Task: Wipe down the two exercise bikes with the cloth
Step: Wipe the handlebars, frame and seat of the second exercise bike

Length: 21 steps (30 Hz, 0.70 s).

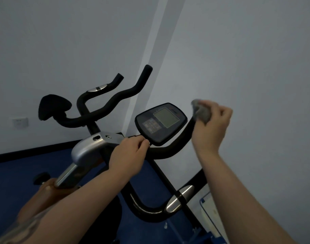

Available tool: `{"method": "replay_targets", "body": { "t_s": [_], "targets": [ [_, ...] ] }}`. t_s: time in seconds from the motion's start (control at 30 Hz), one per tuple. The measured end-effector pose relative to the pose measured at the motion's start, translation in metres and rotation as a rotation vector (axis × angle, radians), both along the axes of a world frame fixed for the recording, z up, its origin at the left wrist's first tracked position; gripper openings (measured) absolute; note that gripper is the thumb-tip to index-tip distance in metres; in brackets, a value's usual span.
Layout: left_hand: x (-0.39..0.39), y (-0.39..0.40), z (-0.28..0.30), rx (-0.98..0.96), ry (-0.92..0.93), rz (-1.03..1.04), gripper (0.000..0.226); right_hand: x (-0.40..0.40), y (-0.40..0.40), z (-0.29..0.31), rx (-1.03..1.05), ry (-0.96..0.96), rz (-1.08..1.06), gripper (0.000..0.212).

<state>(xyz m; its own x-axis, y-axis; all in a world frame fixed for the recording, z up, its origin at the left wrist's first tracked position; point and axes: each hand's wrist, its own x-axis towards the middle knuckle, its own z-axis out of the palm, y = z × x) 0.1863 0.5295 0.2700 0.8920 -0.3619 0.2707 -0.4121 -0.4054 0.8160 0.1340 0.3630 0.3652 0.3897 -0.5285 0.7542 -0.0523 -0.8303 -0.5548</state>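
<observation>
We see the grey cloth (200, 110) bunched into a soft wad in the right hand (211, 123), whose fingers curl round it and press it against the upper right end of the near exercise bike's handlebar (165, 152), just beside the console (161, 123). The cloth is blurred, so its weave is not readable, but it looks thick and crumpled. The left hand (128, 155) grips the same black handlebar close to its middle, fingers wrapped round the tube just below the console's lower edge. The console is a rounded dark panel, tilted toward us, with a pale rectangular screen and a small block of coloured buttons at its lower left. The handlebar is a matte black padded tube that curves in a loop toward us, carrying an oval metal pulse sensor (179, 198) on its near side. To the left of the left hand sits a silver-grey moulded stem housing (90, 147) above a shiny metal post. Beyond it stands the second exercise bike (104, 106), with its black saddle (53, 106) and its own curved black handlebars, one bearing a silver sensor. Behind both bikes we see plain pale walls meeting at a corner, a white wall socket (20, 122) at far left, and a blue floor (18, 171) edged by a black skirting strip.
</observation>
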Motion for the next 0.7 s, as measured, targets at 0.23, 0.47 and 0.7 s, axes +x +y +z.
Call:
{"method": "replay_targets", "body": {
  "t_s": [0.23,0.47,0.7],
  "targets": [
    [0.001,-0.001,-0.002,0.006,-0.012,-0.005,0.034,0.002,-0.001,0.007,0.271,-0.197,-0.021,0.021],
    [0.003,-0.003,-0.004,0.053,-0.04,0.018,0.033,0.031,0.011,0.0,0.965,-0.395,0.077,0.031],
    [0.003,-0.003,-0.004,0.081,-0.076,0.007,0.029,0.032,-0.009,0.019,1.193,-0.389,0.145,0.036]
  ]
}}
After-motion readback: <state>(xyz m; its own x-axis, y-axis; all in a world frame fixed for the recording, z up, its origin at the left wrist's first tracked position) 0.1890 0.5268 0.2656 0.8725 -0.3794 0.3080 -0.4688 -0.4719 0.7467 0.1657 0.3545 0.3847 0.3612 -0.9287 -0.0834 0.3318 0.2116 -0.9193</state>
